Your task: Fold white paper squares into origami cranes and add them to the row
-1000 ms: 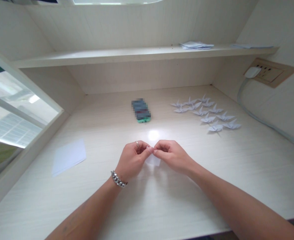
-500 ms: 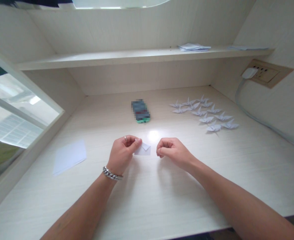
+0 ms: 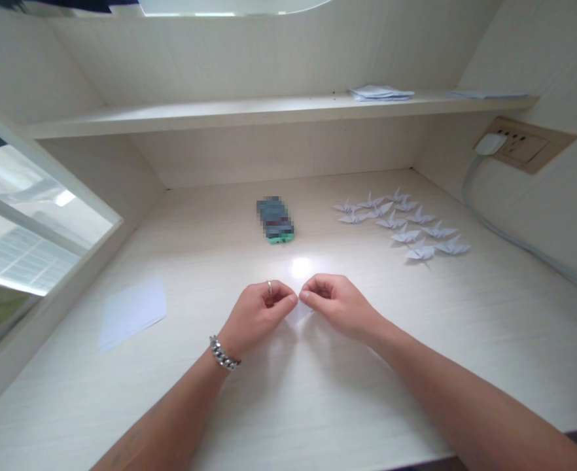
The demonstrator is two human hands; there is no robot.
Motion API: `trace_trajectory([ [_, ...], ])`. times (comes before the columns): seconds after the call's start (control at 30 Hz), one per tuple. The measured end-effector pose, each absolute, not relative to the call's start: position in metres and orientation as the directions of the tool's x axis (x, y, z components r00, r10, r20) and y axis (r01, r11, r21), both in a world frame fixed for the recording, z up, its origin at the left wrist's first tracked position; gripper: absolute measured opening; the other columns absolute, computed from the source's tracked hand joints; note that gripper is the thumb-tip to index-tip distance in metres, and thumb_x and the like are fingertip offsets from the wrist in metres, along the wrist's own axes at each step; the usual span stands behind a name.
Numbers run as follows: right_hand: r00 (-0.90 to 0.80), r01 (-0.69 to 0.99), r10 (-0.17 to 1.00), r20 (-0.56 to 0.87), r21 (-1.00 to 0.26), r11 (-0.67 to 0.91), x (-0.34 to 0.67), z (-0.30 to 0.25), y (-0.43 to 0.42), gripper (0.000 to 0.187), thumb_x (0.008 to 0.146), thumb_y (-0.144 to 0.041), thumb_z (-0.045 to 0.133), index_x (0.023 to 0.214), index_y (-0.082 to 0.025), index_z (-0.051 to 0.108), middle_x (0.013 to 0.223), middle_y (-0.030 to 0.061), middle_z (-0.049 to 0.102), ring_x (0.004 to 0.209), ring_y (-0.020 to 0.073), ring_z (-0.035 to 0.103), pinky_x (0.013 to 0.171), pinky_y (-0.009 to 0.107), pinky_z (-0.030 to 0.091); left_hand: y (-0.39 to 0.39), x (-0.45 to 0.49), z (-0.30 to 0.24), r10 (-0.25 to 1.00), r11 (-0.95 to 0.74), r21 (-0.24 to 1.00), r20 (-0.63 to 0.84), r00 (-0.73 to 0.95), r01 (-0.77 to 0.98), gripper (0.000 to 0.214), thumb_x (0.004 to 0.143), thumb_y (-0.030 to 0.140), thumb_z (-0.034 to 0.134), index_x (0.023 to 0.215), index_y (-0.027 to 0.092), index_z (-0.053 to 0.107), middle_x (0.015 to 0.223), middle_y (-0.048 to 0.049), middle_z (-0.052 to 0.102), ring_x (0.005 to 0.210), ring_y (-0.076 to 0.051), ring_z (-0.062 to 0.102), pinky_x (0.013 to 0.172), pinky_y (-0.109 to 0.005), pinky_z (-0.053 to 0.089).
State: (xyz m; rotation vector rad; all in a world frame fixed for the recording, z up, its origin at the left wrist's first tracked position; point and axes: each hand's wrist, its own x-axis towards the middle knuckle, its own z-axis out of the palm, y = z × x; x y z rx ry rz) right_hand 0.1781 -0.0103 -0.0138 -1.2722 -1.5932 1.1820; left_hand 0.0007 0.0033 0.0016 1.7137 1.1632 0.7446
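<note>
A small folded piece of white paper (image 3: 299, 313) is pinched between my two hands, mostly hidden by the fingers. My left hand (image 3: 263, 307), with a ring and a chain bracelet, grips it between thumb and fingertips from the left. From the right, my right hand (image 3: 337, 302) pinches it too, and the two thumb tips nearly meet. Several white folded paper cranes (image 3: 406, 232) stand in a cluster on the desk, beyond my right hand. A stack of plain white paper sheets (image 3: 134, 313) lies to the left of my left hand.
A blurred-out phone in a green case (image 3: 276, 221) lies mid-desk. Folded papers (image 3: 381, 93) rest on the shelf (image 3: 249, 111) at the back. A plug sits in the wall socket (image 3: 526, 145), its cable (image 3: 504, 239) running down the right side. A glass panel (image 3: 28, 216) stands left.
My left hand has moved right with the paper. My right hand has come in from beside it and now pinches the paper's other side, so less of it shows.
</note>
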Motion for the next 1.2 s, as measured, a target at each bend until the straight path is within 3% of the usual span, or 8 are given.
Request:
trace_trajectory([
  [0.13, -0.285, 0.359, 0.958, -0.033, -0.93, 0.075, 0.181, -0.011, -0.011, 0.015, 0.08, -0.025, 0.057, 0.071, -0.015, 0.065, 0.066, 0.0008, 0.061, 0.061, 0.0121, 0.051, 0.055, 0.024, 0.036, 0.003, -0.001, 0.004, 0.889, -0.238, 0.859, 0.005, 0.459, 0.453, 0.019, 0.078, 0.026, 0.058, 0.066, 0.016, 0.069, 0.059, -0.0005, 0.064, 0.057, -0.012, 0.053, 0.054, -0.022, 0.039],
  [0.43, -0.3, 0.104, 0.948, -0.103, -0.992, -0.075, 0.202, -0.011, -0.003, 0.015, 0.073, -0.027, 0.063, 0.069, -0.013, 0.064, 0.06, -0.0004, 0.057, 0.056, 0.0107, 0.048, 0.056, 0.025, 0.035, 0.008, -0.015, 0.01, 0.877, -0.172, 0.887, -0.06, 0.476, 0.429, 0.014, 0.073, 0.022, 0.061, 0.063, 0.016, 0.069, 0.059, -0.0029, 0.067, 0.056, -0.014, 0.056, 0.055, -0.024, 0.042],
  [0.63, -0.178, 0.046, 0.98, -0.086, -0.996, -0.079, 0.205, -0.002, -0.001, 0.02, 0.07, -0.032, 0.068, 0.067, -0.013, 0.064, 0.059, -0.0005, 0.057, 0.056, 0.0106, 0.049, 0.056, 0.025, 0.038, 0.014, -0.023, 0.012, 0.923, -0.086, 0.939, -0.051, 0.382, 0.334, 0.012, 0.073, 0.021, 0.062, 0.065, 0.015, 0.069, 0.062, -0.0034, 0.067, 0.059, -0.014, 0.058, 0.059, -0.024, 0.045],
  [0.87, -0.098, 0.058, 0.995, -0.009, -0.998, -0.003, 0.188, -0.012, -0.003, 0.021, 0.075, -0.035, 0.066, 0.072, -0.015, 0.065, 0.065, 0.001, 0.062, 0.06, 0.0126, 0.055, 0.059, 0.026, 0.043, 0.008, -0.007, -0.001, 0.866, 0.001, 0.971, -0.122, 0.486, 0.241, 0.012, 0.07, 0.026, 0.07, 0.075, 0.015, 0.068, 0.076, -0.0059, 0.071, 0.071, -0.017, 0.063, 0.067, -0.028, 0.049],
  [0.93, -0.065, 0.027, 0.997, 0.032, -0.999, 0.034, 0.182, -0.018, -0.004, 0.021, 0.077, -0.036, 0.066, 0.075, -0.016, 0.065, 0.069, 0.002, 0.065, 0.063, 0.0138, 0.058, 0.061, 0.027, 0.045, 0.006, -0.003, -0.004, 0.88, -0.001, 0.976, -0.103, 0.464, 0.218, 0.021, 0.072, 0.032, 0.071, 0.084, 0.014, 0.069, 0.082, -0.0072, 0.071, 0.072, -0.017, 0.063, 0.064, -0.028, 0.049],
  [1.03, -0.066, 0.007, 0.997, 0.038, -0.999, 0.039, 0.176, -0.022, -0.006, 0.021, 0.079, -0.036, 0.065, 0.078, -0.016, 0.065, 0.073, 0.0031, 0.067, 0.067, 0.015, 0.061, 0.065, 0.028, 0.048, 0.007, -0.001, -0.006, 0.938, -0.033, 0.967, -0.058, 0.342, 0.254, 0.023, 0.072, 0.036, 0.072, 0.071, 0.014, 0.066, 0.066, -0.0022, 0.066, 0.058, -0.013, 0.057, 0.054, -0.024, 0.043],
  [1.1, -0.107, 0.05, 0.994, 0.029, -0.998, 0.034, 0.173, -0.022, -0.009, 0.019, 0.08, -0.034, 0.063, 0.078, -0.015, 0.065, 0.073, 0.0032, 0.067, 0.068, 0.0152, 0.061, 0.066, 0.028, 0.048, 0.009, -0.001, -0.008, 0.961, -0.016, 0.974, -0.047, 0.272, 0.225, 0.025, 0.071, 0.036, 0.073, 0.065, 0.014, 0.063, 0.059, 0.0003, 0.061, 0.054, -0.011, 0.053, 0.051, -0.023, 0.041],
  [1.2, -0.196, 0.158, 0.98, 0.014, -0.986, 0.046, 0.172, -0.02, -0.012, 0.015, 0.082, -0.029, 0.061, 0.076, -0.015, 0.065, 0.072, 0.0031, 0.066, 0.069, 0.0146, 0.06, 0.066, 0.027, 0.046, 0.01, -0.002, -0.009, 0.968, 0.054, 0.994, -0.076, 0.237, 0.097, 0.022, 0.07, 0.033, 0.074, 0.074, 0.014, 0.064, 0.066, -0.0012, 0.064, 0.059, -0.012, 0.056, 0.055, -0.023, 0.044],
])
